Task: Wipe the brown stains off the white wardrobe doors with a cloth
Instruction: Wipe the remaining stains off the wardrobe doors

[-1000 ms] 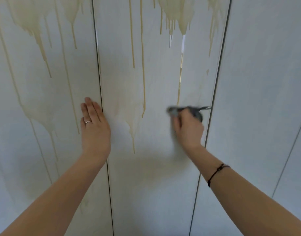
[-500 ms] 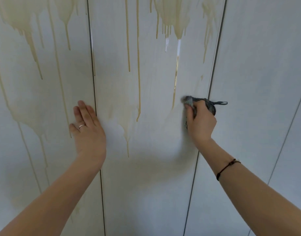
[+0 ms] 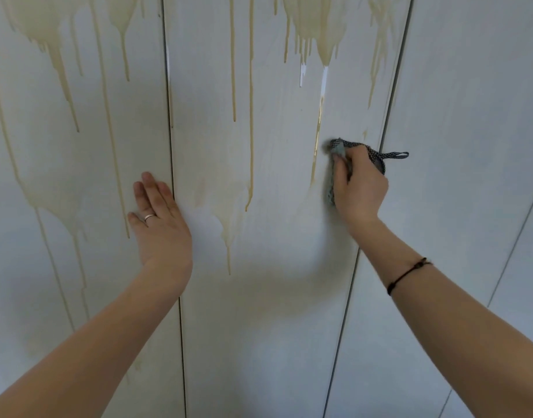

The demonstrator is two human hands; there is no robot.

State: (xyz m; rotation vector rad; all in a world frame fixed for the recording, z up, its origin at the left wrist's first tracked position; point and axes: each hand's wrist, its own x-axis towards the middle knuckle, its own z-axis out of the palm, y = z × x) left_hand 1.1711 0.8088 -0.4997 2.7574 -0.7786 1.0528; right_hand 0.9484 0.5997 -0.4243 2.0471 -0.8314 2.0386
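Early stage: cloth point(image 3: 338, 149) is being clutched by right hand point(image 3: 361, 185) beside one drip point(image 3: 317, 146), left hand point(image 3: 159, 221) being pressed flat-fingered, most stains point(image 3: 327, 34) unwiped.

Two hands on three doors side by side.

The left hand point(image 3: 161, 224) lies flat on the left door point(image 3: 48, 176), its fingertips just beside the gap to the middle door point(image 3: 274, 312). The right hand point(image 3: 361, 188) presses a cloth point(image 3: 339, 147) on the middle door near its right edge, just right of a long drip point(image 3: 318, 137). The cloth's loop point(image 3: 394, 154) reaches over the right door point(image 3: 470, 116). Stains point(image 3: 251, 116) run down from above both hands.
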